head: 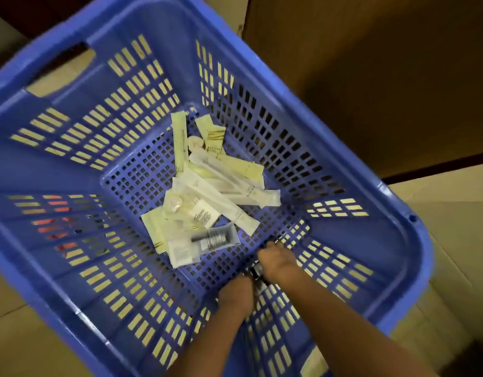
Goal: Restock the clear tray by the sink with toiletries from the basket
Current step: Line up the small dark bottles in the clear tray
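Observation:
A big blue slotted basket [352, 148] fills the view, seen from above. On its perforated floor lies a loose pile of toiletries [207, 191]: several long white and cream sachets, a round clear-wrapped item, and a clear packet with a dark tube [213, 239]. Both my hands reach down inside at the near wall. My right hand [275, 261] is curled, with a small dark packet [258, 274] at its inner side. Just below and to the left, my left hand [236, 293] touches the same packet, its fingers hidden. The clear tray and the sink are out of view.
The basket stands on a pale tiled floor [452, 213]. A brown wall or cabinet face [384, 63] rises behind it at the upper right. Something red shows through the slots of the basket's left wall [58, 213].

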The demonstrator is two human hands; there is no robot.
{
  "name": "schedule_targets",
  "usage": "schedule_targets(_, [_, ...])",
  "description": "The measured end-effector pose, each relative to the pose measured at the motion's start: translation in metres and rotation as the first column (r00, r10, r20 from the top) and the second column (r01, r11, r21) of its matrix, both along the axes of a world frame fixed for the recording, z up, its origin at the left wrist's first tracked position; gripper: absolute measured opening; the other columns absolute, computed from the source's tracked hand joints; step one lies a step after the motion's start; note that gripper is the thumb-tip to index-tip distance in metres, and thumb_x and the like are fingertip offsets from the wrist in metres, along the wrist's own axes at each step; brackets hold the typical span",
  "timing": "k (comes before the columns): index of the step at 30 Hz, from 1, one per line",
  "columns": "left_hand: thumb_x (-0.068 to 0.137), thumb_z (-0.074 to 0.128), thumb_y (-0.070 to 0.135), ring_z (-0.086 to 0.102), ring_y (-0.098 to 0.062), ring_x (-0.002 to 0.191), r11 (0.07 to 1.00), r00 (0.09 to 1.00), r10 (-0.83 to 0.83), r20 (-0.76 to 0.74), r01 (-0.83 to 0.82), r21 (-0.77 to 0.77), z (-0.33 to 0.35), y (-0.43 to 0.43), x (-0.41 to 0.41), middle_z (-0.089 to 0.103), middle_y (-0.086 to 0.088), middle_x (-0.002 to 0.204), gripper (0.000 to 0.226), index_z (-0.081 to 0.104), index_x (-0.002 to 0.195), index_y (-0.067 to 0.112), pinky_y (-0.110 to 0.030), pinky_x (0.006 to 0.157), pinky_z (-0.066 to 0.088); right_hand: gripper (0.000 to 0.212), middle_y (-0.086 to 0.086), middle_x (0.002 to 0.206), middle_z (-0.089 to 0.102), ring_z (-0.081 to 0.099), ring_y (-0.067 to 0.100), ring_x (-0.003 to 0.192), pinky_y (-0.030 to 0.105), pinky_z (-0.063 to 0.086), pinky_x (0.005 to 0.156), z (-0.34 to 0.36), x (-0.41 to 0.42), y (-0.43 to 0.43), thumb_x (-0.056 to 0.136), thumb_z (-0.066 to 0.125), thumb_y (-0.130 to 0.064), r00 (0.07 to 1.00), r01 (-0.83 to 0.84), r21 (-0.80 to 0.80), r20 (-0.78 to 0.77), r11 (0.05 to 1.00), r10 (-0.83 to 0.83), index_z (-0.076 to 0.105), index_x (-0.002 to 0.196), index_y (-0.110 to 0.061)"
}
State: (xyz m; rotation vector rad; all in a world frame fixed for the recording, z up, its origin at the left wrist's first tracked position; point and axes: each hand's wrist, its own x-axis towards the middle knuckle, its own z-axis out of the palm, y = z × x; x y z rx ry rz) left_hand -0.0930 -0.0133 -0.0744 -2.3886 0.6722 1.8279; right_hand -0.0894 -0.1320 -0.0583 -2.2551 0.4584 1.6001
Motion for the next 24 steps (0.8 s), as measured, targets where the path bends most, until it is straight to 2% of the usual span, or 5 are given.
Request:
schedule_targets(6, [0.098, 0.039, 0.013, 0.053, -0.03, 0.115, 0.984, 0.983, 0.177, 0.041, -0.177, -0.015, -0.019, -0.002, -0.009, 0.054, -0.015, 0.128, 0.03, 0.051, 0.125, 0.006, -0.037, 0.096, 0.042, 0.05, 0.017, 0.15, 0.016, 0.014, 0.038, 0.139, 0.046, 0.03, 0.108, -0.014, -0.007, 0.004, 0.089, 0.058, -0.02, 0.999, -0.044, -0.063, 0.001, 0.997, 0.044, 0.039, 0.135, -0.015])
schedule_targets(12, [0.099, 0.036, 0.016, 0.052, -0.03, 0.119, 0.958, 0.958, 0.286, 0.003, -0.286, 0.005, -0.033, 0.003, -0.009, 0.054, -0.015, 0.13, 0.034, 0.05, 0.128, 0.004, -0.034, 0.094, 0.041, 0.043, 0.013, 0.145, 0.034, 0.02, 0.035, 0.138, 0.045, 0.027, 0.112, -0.018, -0.01, 0.004, 0.091, 0.054, -0.015, 0.991, -0.126, -0.1, -0.063, 0.987, 0.12, 0.043, 0.133, -0.013])
schedule_targets(16, [0.096, 0.046, 0.016, 0.055, -0.033, 0.112, 0.986, 0.982, 0.166, -0.086, -0.165, 0.02, -0.026, 0.006, -0.01, 0.057, -0.019, 0.119, 0.028, 0.055, 0.118, 0.002, -0.039, 0.091, 0.045, 0.039, 0.014, 0.144, 0.039, 0.027, 0.034, 0.137, 0.045, 0.027, 0.112, -0.003, -0.008, -0.003, 0.094, 0.051, -0.011, 0.99, -0.124, -0.113, -0.077, 0.986, 0.116, 0.044, 0.132, -0.009])
schedule_targets(20, [0.093, 0.051, 0.018, 0.056, -0.029, 0.082, 0.999, 0.992, 0.007, -0.123, -0.003, 0.04, -0.012, 0.008, -0.005, 0.044, -0.009, 0.075, 0.014, 0.056, 0.084, 0.008, -0.046, 0.086, 0.048, 0.034, 0.017, 0.141, 0.033, 0.029, 0.037, 0.132, 0.046, 0.032, 0.107, 0.027, 0.0, -0.019, 0.094, 0.052, -0.017, 0.99, -0.065, -0.21, 0.11, 0.976, 0.09, 0.049, 0.128, -0.008])
schedule_targets(24, [0.091, 0.052, 0.018, 0.032, -0.015, 0.054, 1.0, 0.995, -0.018, -0.096, 0.019, 0.012, 0.014, 0.007, 0.009, 0.033, -0.003, 0.063, 0.034, 0.036, 0.062, 0.017, -0.035, 0.062, 0.036, 0.023, 0.013, 0.114, 0.06, 0.055, 0.032, 0.104, 0.042, 0.046, 0.085, 0.059, 0.007, -0.035, 0.093, 0.052, -0.014, 0.956, 0.039, -0.183, 0.293, 0.982, 0.017, 0.057, 0.115, -0.01])
